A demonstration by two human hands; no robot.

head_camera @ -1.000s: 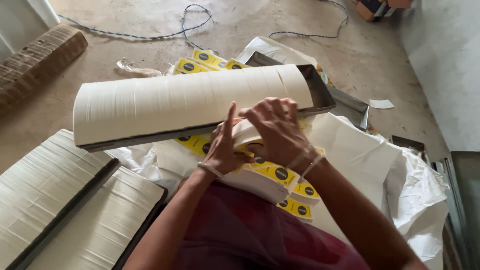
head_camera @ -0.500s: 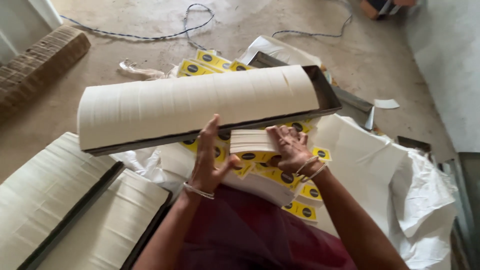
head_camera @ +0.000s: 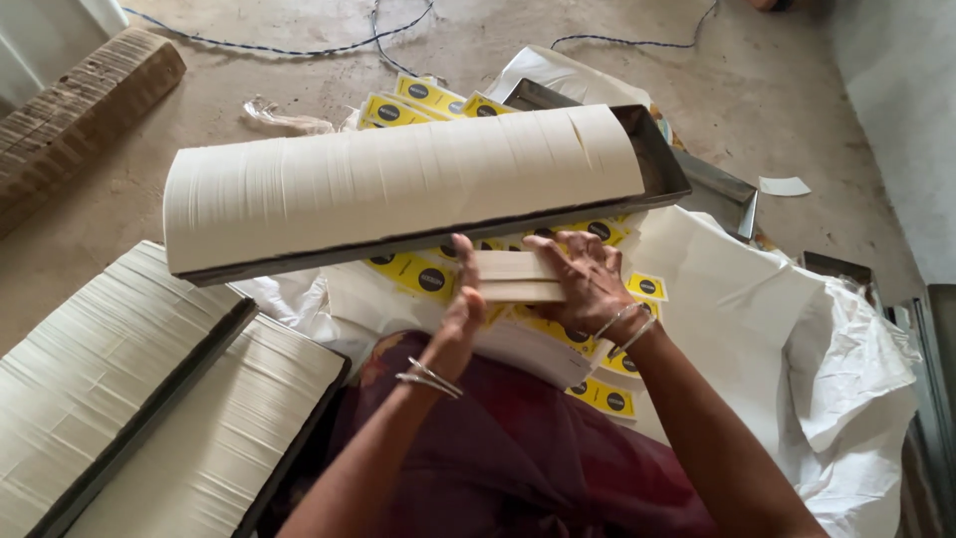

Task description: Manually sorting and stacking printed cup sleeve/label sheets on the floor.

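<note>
A small stack of cream paper pieces (head_camera: pixel 518 276) is pressed between my two hands, just below a long metal tray (head_camera: pixel 669 164). My left hand (head_camera: pixel 460 304) squeezes the stack's left end with its fingers up. My right hand (head_camera: pixel 586 279) covers the stack's right end. The tray holds a long rounded row of cream paper pieces (head_camera: pixel 398 179) packed on edge. Yellow labels with dark round marks (head_camera: pixel 423 276) lie under my hands on white paper, above my maroon-clad lap.
Two more trays full of cream paper pieces (head_camera: pixel 110 389) lie at the lower left. Crumpled white sheeting (head_camera: pixel 846 379) spreads to the right. A brown corrugated bundle (head_camera: pixel 75 100) sits at the upper left, cables (head_camera: pixel 299 50) run across the concrete floor, and empty metal trays (head_camera: pixel 732 189) lie behind.
My hands have dropped from the tray's edge and spread apart. They now squeeze the small stack from both ends, lower and flatter than before.
</note>
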